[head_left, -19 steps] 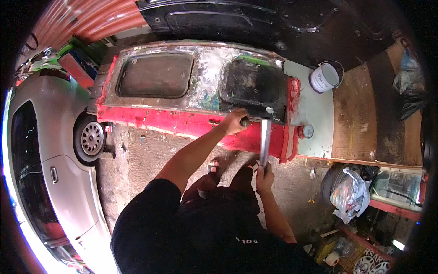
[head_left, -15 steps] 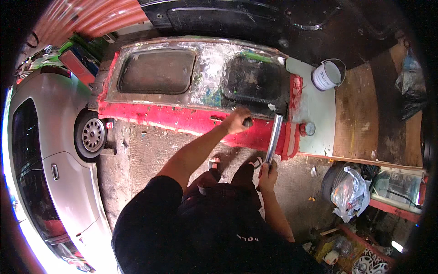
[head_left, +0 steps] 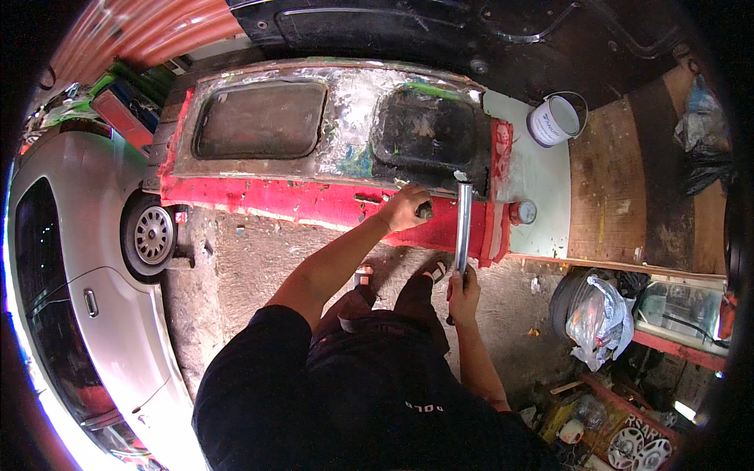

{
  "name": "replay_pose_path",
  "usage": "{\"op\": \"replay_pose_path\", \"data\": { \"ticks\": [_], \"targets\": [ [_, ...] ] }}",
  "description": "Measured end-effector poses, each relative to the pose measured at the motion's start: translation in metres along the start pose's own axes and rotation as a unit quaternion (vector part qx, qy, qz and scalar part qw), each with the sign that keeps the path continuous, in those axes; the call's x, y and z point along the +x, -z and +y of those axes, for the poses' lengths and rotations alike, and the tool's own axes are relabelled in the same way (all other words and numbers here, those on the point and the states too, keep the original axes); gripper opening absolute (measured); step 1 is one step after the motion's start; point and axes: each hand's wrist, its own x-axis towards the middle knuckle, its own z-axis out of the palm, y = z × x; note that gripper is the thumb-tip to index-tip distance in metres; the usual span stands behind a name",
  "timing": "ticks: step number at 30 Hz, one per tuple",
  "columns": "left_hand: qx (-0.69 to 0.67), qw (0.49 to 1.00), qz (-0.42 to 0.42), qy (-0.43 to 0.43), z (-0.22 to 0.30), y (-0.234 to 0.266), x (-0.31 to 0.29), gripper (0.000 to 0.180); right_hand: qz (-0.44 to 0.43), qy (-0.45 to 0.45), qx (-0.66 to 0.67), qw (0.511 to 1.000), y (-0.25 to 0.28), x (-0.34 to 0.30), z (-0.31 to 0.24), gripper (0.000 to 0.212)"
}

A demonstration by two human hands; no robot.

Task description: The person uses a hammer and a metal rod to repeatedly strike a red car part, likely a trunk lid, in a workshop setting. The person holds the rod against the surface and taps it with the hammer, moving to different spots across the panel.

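A long car panel [head_left: 345, 118] with two dark window-like recesses and a wide red lower strip lies before me. Over the strip, near the panel's right half, my left hand [head_left: 404, 209] is closed around a short dark tool; its rounded end [head_left: 425, 210] pokes out beside the fist, and its other end is hidden. My right hand [head_left: 463, 296] grips the lower part of a shiny metal tube [head_left: 464, 228]. The tube points away from me, its far end over the panel's dark edge; whether it touches cannot be told.
A white paint bucket [head_left: 553, 122] and a small red-rimmed can [head_left: 522, 212] stand on the bench [head_left: 609, 188] at right. Below it are a tire [head_left: 561, 302] and a plastic bag [head_left: 601, 322]. At left is a silver car [head_left: 94, 259]; a large black panel [head_left: 377, 27] spans the back.
The metal tube in my right hand has swung slightly left and stands straighter. My left hand keeps its hold in nearly the same place on the panel. The whole view has shifted a little.
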Motion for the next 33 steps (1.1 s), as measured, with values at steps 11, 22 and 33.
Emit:
{"op": "replay_pose_path", "data": {
  "ticks": [11, 22, 33],
  "targets": [
    [0.014, 0.996, 0.075, 0.048, -0.01, -0.008, 0.01, 0.039, -0.006, -0.006, -0.024, 1.0, 0.005, 0.004, 0.002, 0.022],
    [0.005, 0.968, 0.096, 0.233, -0.005, -0.009, 0.031, 0.046, 0.019, -0.002, -0.001, 1.0, -0.006, 0.025, -0.009, 0.019],
    [0.034, 0.982, 0.088, 0.166, -0.012, -0.012, 0.024, 0.041, -0.004, -0.014, -0.041, 0.999, -0.006, 0.041, -0.001, 0.025]
  ]
}}
